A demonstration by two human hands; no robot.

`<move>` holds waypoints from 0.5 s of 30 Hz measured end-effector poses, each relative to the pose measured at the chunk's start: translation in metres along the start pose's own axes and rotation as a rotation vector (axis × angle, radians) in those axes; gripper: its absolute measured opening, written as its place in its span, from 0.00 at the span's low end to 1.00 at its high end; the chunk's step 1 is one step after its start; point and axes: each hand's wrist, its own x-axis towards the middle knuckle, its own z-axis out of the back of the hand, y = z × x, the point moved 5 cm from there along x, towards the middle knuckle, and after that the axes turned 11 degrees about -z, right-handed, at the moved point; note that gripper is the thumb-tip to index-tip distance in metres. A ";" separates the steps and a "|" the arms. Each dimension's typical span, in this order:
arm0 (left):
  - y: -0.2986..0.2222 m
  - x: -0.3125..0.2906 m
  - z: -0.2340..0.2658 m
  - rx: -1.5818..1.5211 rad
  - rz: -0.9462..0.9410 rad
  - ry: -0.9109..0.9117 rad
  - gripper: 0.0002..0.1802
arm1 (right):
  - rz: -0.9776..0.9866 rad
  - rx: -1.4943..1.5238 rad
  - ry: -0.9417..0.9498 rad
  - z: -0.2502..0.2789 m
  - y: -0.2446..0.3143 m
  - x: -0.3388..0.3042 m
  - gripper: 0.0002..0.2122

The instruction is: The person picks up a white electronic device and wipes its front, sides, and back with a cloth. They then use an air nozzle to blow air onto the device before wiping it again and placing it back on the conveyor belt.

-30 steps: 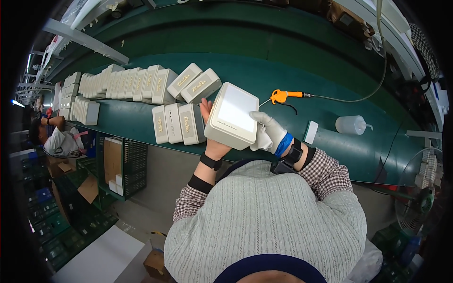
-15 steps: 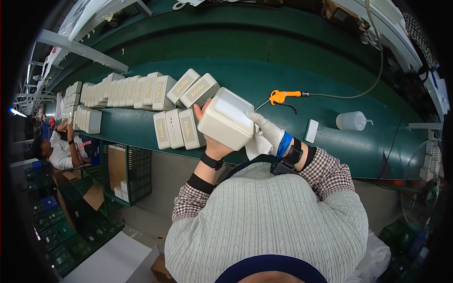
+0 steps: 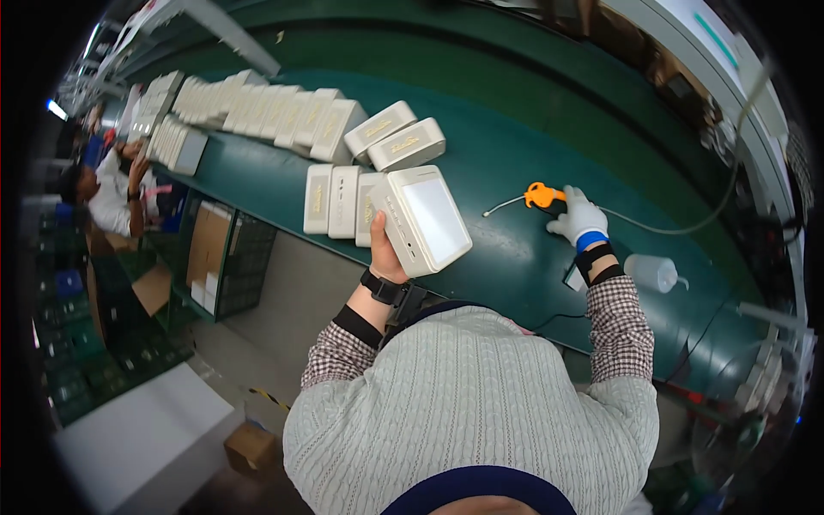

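Observation:
My bare left hand (image 3: 388, 249) grips a cream box-shaped device (image 3: 402, 225) from its near left side. The device is tilted, with its pale glossy screen (image 3: 436, 221) facing up and a row of ports along one side. To the right, my right hand (image 3: 580, 216), in a white glove with blue tape at the wrist, is closed over the handle end of an orange air blow gun (image 3: 541, 195). The gun's thin metal nozzle points left. Beneath the glove, the grip itself is partly hidden.
Several like devices (image 3: 318, 202) stand left of my left hand, and a long row (image 3: 287, 116) runs to the far left. A hose (image 3: 661, 230) trails right from the gun. Near my right wrist are a translucent bottle (image 3: 652, 273) and a small white piece (image 3: 574, 276). A co-worker (image 3: 112, 189) sits far left.
My right hand has left the device and moved right to the blow gun; the white cloth it held is out of sight. My left hand has turned the device, showing its ports. The view has rotated.

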 end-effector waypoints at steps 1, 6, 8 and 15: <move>-0.003 -0.004 0.006 -0.005 -0.031 -0.015 0.41 | 0.033 -0.012 0.001 -0.003 -0.001 0.006 0.30; -0.007 -0.015 0.012 -0.036 -0.042 0.035 0.41 | 0.040 -0.238 0.119 -0.023 -0.007 0.031 0.33; -0.013 -0.018 0.010 -0.101 -0.043 0.034 0.41 | 0.105 -0.272 0.130 -0.020 0.000 0.034 0.31; -0.040 -0.023 0.015 -0.058 -0.114 0.054 0.51 | 0.182 -0.114 -0.069 -0.003 0.017 0.022 0.24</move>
